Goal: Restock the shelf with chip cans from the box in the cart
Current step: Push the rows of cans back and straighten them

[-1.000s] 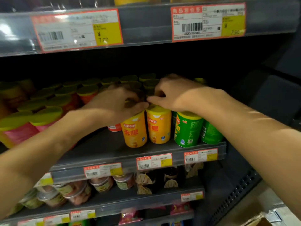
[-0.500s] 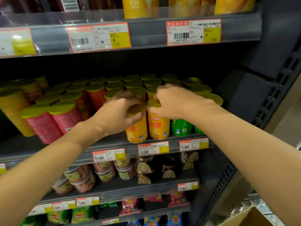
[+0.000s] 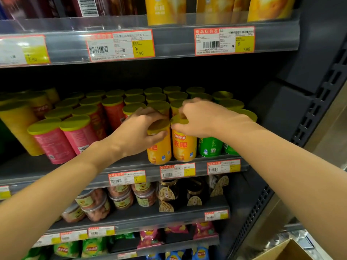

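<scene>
Two yellow chip cans stand side by side at the front edge of the middle shelf [image 3: 131, 167]. My left hand [image 3: 139, 130] grips the top of the left yellow can [image 3: 159, 151], thumb under the lid rim. My right hand [image 3: 202, 117] holds the lid end of the right yellow can [image 3: 184, 147] with curled fingers. Behind them stand rows of cans with yellow-green lids [image 3: 155, 97]. Green cans [image 3: 210, 147] sit to the right, partly hidden by my right arm. A corner of the cardboard box [image 3: 289, 250] shows at the bottom right.
Pink and red cans [image 3: 54, 141] fill the shelf's left side, some leaning. A shelf above carries tall yellow cans [image 3: 165, 10] and price tags [image 3: 120, 45]. Lower shelves hold tubs [image 3: 120, 197], jars and snack bags [image 3: 92, 246]. The dark shelf upright [image 3: 319, 102] stands at right.
The view has pulled back and tilted up, showing more of the upper shelf. Both hands have stayed on the tops of the two front yellow cans.
</scene>
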